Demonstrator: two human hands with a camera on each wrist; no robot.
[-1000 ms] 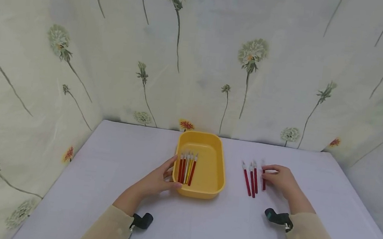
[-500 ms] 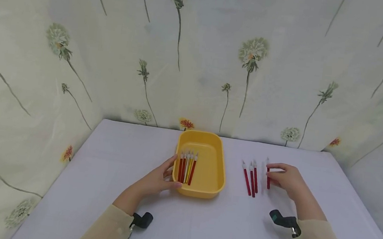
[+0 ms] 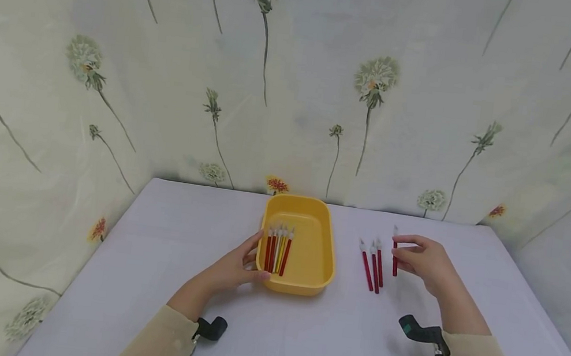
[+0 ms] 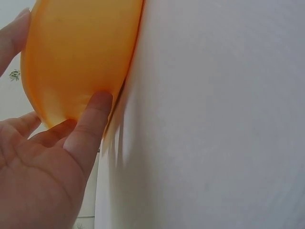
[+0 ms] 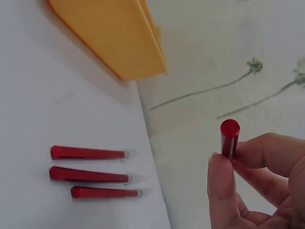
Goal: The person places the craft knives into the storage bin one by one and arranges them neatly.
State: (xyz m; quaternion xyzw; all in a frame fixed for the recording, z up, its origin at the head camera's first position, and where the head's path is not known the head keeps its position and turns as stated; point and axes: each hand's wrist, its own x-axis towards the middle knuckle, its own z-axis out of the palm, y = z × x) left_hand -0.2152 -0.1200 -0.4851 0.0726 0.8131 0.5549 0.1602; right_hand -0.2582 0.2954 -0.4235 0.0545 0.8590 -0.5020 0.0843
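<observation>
My left hand [image 3: 231,270] grips the near left corner of a yellow plastic tray [image 3: 310,288], thumb at the front wall and fingers along the left side. Inside the tray, slim pen-shaped tools [image 3: 277,252] in red, white and yellow lie side by side at the left. My right hand [image 3: 425,265] pinches a red pen-shaped tool [image 5: 230,133] between thumb and fingers, its pale tip pointing away and its body raised above the table. Left of that hand, three similar red tools [image 3: 372,268] with clear tips lie on the cloth. Their exact kind cannot be made out.
A white cloth [image 3: 289,341] covers the table. Behind it hangs a pale curtain [image 3: 300,87] printed with dandelions, close to the table's far edge. The tray stands left of the loose tools, near that far edge.
My right hand has lifted the red pen-shaped tool off the cloth, shifting right and then slightly back left and up. My left hand and the tray stay in place.
</observation>
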